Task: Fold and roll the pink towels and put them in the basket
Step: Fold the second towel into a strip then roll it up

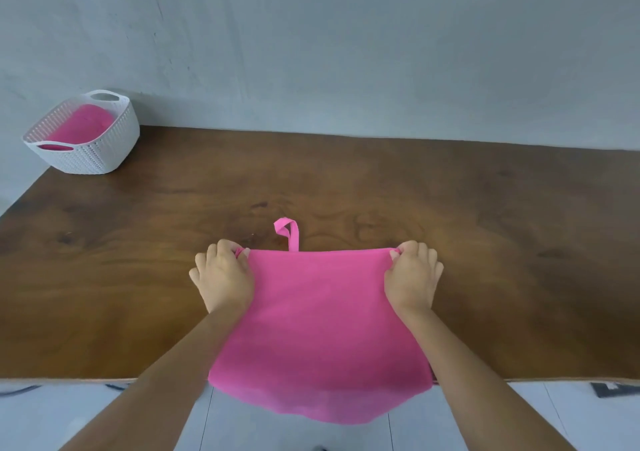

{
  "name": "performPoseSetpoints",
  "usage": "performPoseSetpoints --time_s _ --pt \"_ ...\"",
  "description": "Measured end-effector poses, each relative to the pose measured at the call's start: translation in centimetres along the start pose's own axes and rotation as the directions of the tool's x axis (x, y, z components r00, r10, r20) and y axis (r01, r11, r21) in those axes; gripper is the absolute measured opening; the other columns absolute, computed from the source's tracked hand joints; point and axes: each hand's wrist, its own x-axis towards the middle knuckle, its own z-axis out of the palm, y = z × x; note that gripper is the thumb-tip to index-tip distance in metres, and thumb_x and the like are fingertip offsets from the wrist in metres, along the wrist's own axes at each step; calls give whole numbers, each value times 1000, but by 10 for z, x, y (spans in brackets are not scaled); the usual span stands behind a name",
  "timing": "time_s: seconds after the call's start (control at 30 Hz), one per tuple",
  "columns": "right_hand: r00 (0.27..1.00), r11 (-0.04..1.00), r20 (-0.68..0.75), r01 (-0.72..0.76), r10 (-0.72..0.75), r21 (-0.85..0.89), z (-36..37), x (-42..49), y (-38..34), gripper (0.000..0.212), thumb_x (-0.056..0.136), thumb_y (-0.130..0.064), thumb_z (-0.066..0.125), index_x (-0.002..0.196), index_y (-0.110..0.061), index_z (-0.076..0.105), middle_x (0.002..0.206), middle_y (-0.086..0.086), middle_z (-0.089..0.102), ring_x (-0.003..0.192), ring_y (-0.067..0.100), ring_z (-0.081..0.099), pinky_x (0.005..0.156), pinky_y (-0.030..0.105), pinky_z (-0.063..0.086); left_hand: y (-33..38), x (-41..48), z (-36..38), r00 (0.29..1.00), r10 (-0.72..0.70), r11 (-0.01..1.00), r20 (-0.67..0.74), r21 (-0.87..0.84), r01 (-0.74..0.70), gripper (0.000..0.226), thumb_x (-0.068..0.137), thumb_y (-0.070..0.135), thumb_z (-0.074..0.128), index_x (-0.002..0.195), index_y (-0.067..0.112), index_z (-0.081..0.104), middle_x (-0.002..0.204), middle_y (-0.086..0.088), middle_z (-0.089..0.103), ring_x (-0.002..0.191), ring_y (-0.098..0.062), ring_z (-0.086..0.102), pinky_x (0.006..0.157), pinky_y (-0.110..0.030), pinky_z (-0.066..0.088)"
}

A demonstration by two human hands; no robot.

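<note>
Nearest us, the pink towel (pixel 320 315) drapes over the worktop (pixel 485 242) edge. Our left hand (pixel 223 274) and right hand (pixel 412 274) each pinch a far corner, loop (pixel 289 232) beyond. Far left, the white basket (pixel 104 152) holds more pink towels (pixel 81 126).

bare indoor room: wooden table (pixel 485 242) against grey wall (pixel 346 35), tiled floor (pixel 554 419).

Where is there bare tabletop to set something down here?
The table is bare between the basket and the left hand, and right of the right hand. The pink towel crowds the near middle edge.
</note>
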Motion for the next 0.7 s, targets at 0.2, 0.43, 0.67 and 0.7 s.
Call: performPoseSetpoints --time_s 0.2,0.43,0.67,0.7 --pt "1000 999 20 24 -23 -42 18 40 -11 12 103 -19 48 104 -13 58 104 5 56 102 26 46 91 41 35 16 34 20 1000 23 999 0 36 -23 11 102 26 57 101 15 61 106 -5 61 103 -31 46 87 -43 29" --pt "998 996 24 53 -52 -74 40 86 -27 10 102 -16 48 100 -11 57 102 8 55 101 29 45 88 41 32 32 73 39 1000 21 999 2 47 -21 11 102 23 55 103 16 63 109 -5 62 105 -31 47 89 -42 30" --pt "999 996 -1 47 -47 -80 62 127 -43 10 101 -16 49 102 -9 57 104 10 55 103 31 45 89 43 32 45 113 58 1000 18 999 -2 48 -18 11 102 23 53 104 17 62 111 -3 61 107 -30 47 92 -43 31" --pt "999 996 -5 47 -47 -82 66 133 -45 10 101 -16 50 101 -9 57 103 10 55 103 32 45 89 43 31 47 121 61 1000 19 999 -1 44 -19 11 102 23 53 104 18 62 111 -3 62 108 -30 47 92 -43 31"
